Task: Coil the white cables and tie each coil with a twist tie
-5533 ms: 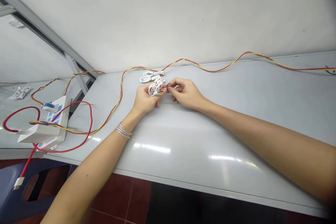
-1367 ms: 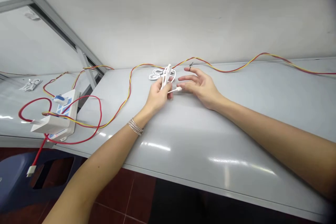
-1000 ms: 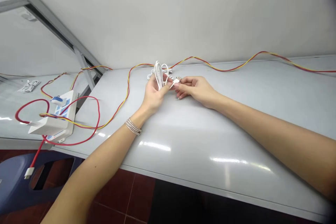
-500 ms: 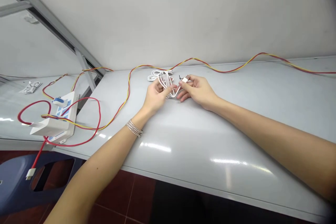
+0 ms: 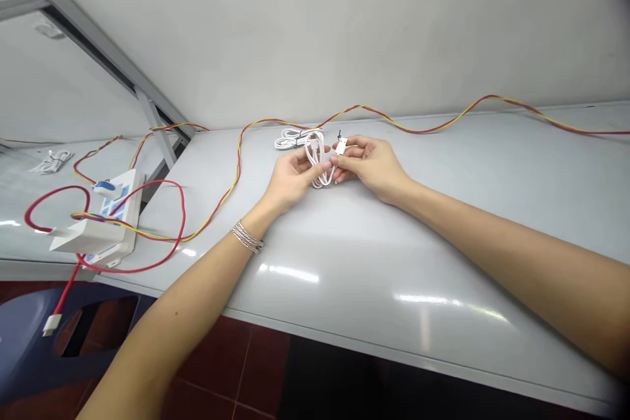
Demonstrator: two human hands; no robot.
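My left hand (image 5: 291, 178) is closed round a loosely coiled white cable (image 5: 317, 159) held just above the grey table (image 5: 374, 256). My right hand (image 5: 370, 162) pinches the cable's white plug end (image 5: 340, 145), and a small black twist tie (image 5: 339, 136) sticks up beside its fingers. Both hands meet at the far middle of the table. A silver bracelet (image 5: 246, 238) circles my left wrist. Another bundled white cable (image 5: 290, 138) lies on the table right behind my hands.
A red-and-yellow twisted wire (image 5: 423, 123) runs along the table's back edge by the wall. At left sits a white power strip (image 5: 101, 223) with a looping red cable (image 5: 147, 236). A further white cable bundle (image 5: 52, 159) lies far left. A blue chair (image 5: 29, 354) stands below.
The tight coil of 5.5 s ago has come loose. My right hand opened, then pinched the plug end; my left hand keeps hold of the loops, now lowered toward the table.
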